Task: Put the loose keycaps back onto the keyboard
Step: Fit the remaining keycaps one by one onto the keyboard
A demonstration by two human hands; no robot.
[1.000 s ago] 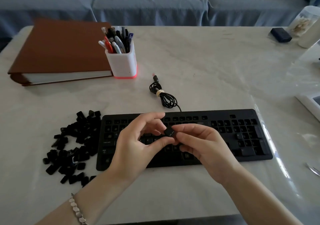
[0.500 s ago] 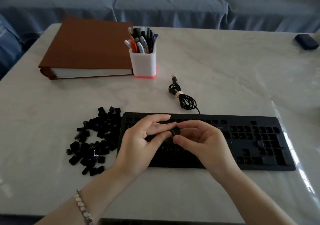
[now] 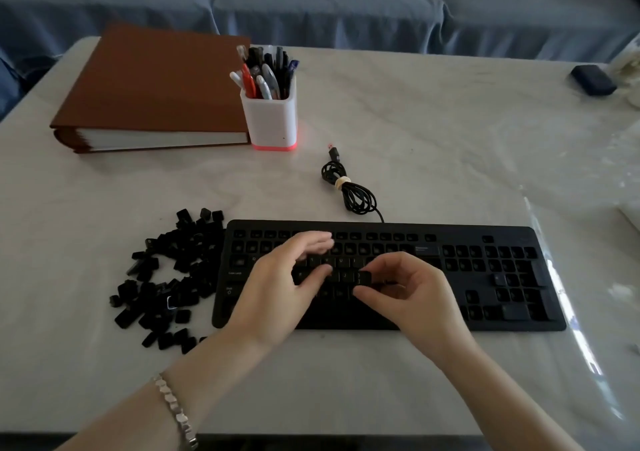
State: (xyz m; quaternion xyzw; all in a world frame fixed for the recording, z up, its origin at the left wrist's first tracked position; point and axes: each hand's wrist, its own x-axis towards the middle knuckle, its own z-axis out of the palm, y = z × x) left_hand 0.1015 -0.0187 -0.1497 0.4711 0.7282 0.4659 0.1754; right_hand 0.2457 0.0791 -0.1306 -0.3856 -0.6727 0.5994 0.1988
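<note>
FREE: bare table (image 3: 450,131) from mid far edge to right edge; near-edge strip, crossed by both forearms | BLOCKED: far left corner, binder (image 3: 156,83) with pen cup (image 3: 270,118) just beside it; far right corner, dark case (image 3: 593,79); cable coil (image 3: 349,190) just behind keyboard (image 3: 485,277); loose keycaps (image 3: 166,277) heaped against its left end | OVER KEYBOARD: left hand (image 3: 277,291) and right hand (image 3: 412,294), near each other

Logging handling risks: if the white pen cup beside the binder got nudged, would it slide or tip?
Likely slides first: the pen cup has a broad square base flat on the table. Its pens stand well above the rim, so a high push might topple it. Probably light plastic, easily shifted.
</note>
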